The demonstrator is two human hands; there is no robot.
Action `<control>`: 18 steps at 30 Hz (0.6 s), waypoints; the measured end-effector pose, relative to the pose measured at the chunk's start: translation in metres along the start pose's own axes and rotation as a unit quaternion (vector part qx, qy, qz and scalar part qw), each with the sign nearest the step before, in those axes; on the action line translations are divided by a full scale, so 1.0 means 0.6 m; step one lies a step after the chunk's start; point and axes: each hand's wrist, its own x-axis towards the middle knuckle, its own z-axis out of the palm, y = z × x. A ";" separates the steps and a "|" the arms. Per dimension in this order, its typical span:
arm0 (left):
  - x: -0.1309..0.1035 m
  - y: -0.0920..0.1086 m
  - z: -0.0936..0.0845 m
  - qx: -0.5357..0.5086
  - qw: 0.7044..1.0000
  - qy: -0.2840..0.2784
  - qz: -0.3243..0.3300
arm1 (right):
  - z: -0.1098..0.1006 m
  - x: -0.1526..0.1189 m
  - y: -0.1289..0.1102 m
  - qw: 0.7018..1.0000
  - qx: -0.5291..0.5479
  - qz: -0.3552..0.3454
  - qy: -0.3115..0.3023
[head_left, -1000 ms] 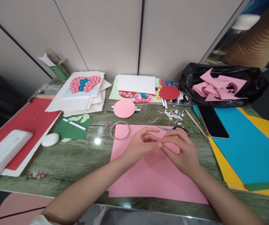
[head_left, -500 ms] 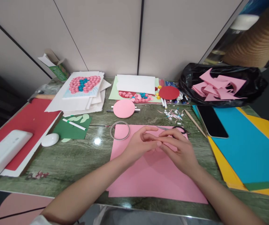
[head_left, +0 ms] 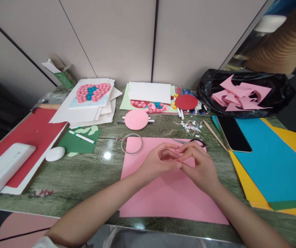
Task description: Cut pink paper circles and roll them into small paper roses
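Observation:
My left hand (head_left: pixel 155 162) and my right hand (head_left: pixel 201 167) meet fingertip to fingertip above a large pink paper sheet (head_left: pixel 163 196) lying on the green table. Both pinch a small pink paper piece (head_left: pixel 179 159) between thumbs and fingers; most of it is hidden by the fingers. A roll of clear tape (head_left: pixel 132 143) lies on the sheet's far left corner. Scissors (head_left: pixel 193 141) lie just beyond my right hand.
A pink paper circle (head_left: pixel 136 119) and a red circle (head_left: pixel 186 102) lie farther back. A phone (head_left: pixel 234 133) rests on blue and yellow sheets (head_left: pixel 272 162) at right. A black bag (head_left: pixel 243 94) holds pink offcuts. White papers with pink rosettes (head_left: pixel 92 93), a white mouse (head_left: pixel 55 153) and a white device (head_left: pixel 4 168) sit left.
My fingers have curled in closer around the small pink piece, and both hands have dropped slightly toward the sheet. Nothing else has moved.

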 end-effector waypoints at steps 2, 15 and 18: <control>0.000 -0.001 0.002 0.002 1.000 0.004 -0.006 | 0.001 0.001 0.000 1.000 0.002 0.000 -0.004; 0.001 0.009 -0.005 -0.045 0.998 0.031 -0.023 | -0.003 -0.001 -0.001 1.000 -0.022 -0.008 -0.016; 0.001 0.011 -0.007 -0.036 0.999 0.033 -0.022 | -0.004 -0.001 0.000 0.999 -0.034 -0.023 -0.023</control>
